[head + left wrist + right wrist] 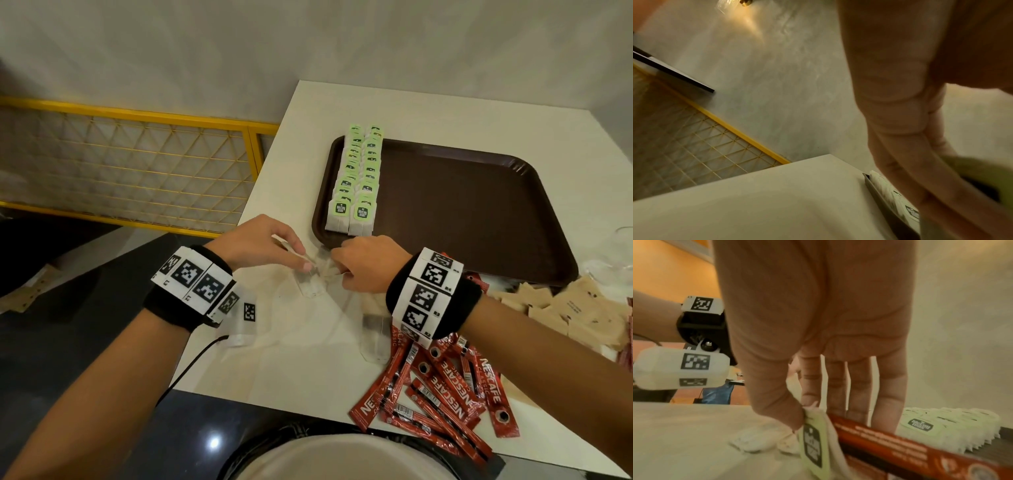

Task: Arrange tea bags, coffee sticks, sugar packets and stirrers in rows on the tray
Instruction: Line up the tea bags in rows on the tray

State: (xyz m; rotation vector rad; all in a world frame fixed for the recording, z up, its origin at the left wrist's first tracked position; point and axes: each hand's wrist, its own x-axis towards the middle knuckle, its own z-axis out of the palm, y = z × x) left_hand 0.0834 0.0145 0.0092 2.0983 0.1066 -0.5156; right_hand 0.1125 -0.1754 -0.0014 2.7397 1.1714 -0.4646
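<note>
Both hands meet on the table just before the near-left corner of the tray (pixel 479 219). The right hand (pixel 368 263) pinches a tea bag (pixel 813 444) between thumb and forefinger; the left hand (pixel 260 245) pinches its other end, probably to straighten it. Two tea bag rows (pixel 356 178) fill the tray's left edge, leaving room for the coffee sticks (pixel 442 387) lying near right.

A white tabletop (pixel 428 109) stands against a pale grey wall (pixel 308 41). Left of the tabletop runs a yellow lattice railing (pixel 137 164). A dark glossy counter (pixel 85 342) lies at the tabletop's near left corner.
</note>
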